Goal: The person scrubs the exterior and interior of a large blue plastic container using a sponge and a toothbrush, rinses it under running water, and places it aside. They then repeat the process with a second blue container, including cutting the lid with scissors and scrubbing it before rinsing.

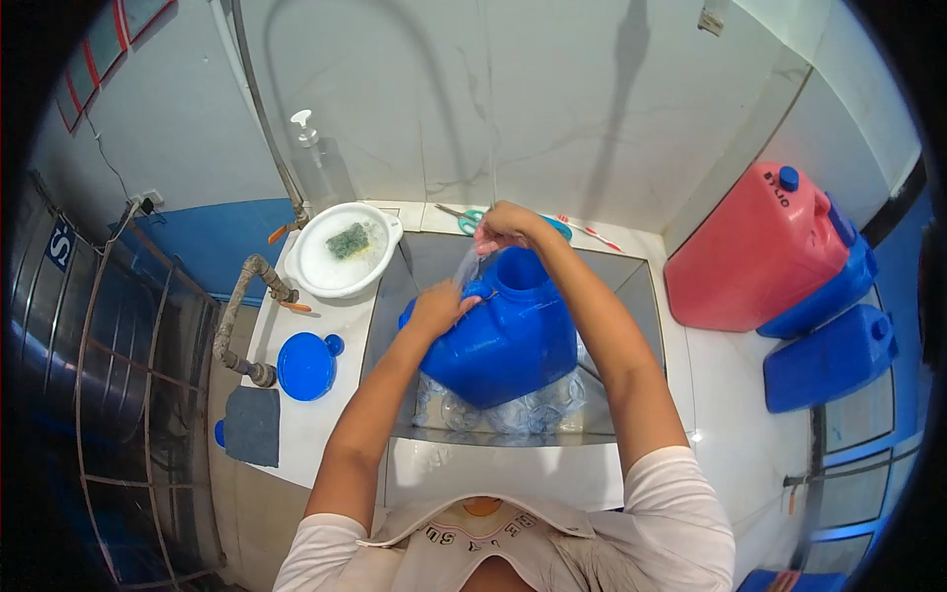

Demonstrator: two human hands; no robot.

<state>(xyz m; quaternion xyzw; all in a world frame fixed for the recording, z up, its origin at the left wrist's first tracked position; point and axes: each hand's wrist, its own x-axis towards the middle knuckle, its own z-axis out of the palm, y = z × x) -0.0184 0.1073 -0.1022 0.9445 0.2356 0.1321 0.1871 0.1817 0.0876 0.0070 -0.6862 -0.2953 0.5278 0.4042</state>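
Observation:
A blue plastic water jug (pixel 499 348) without its lid lies tilted over the sink basin (pixel 621 281), its round mouth facing up and away. My left hand (pixel 438 307) is on the handle side of the jug, thumb stretched toward a small fitting. My right hand (pixel 507 228) is raised just above the jug's neck, fingers bent in a thin stream of water. Water runs down between my two hands. Whether the right fingers hold anything is hidden. Clear plastic pieces (pixel 529 414) lie in the basin under the jug.
A white basin (pixel 296 270) with suds and a scouring sponge (pixel 349 242), a blue lid (pixel 305 366) and a grey cloth (pixel 253 428) are at the left. Scissors (pixel 470 220) and a toothbrush (pixel 601 238) lie behind the sink. Red (pixel 747 259) and blue jugs (pixel 821 362) stand right.

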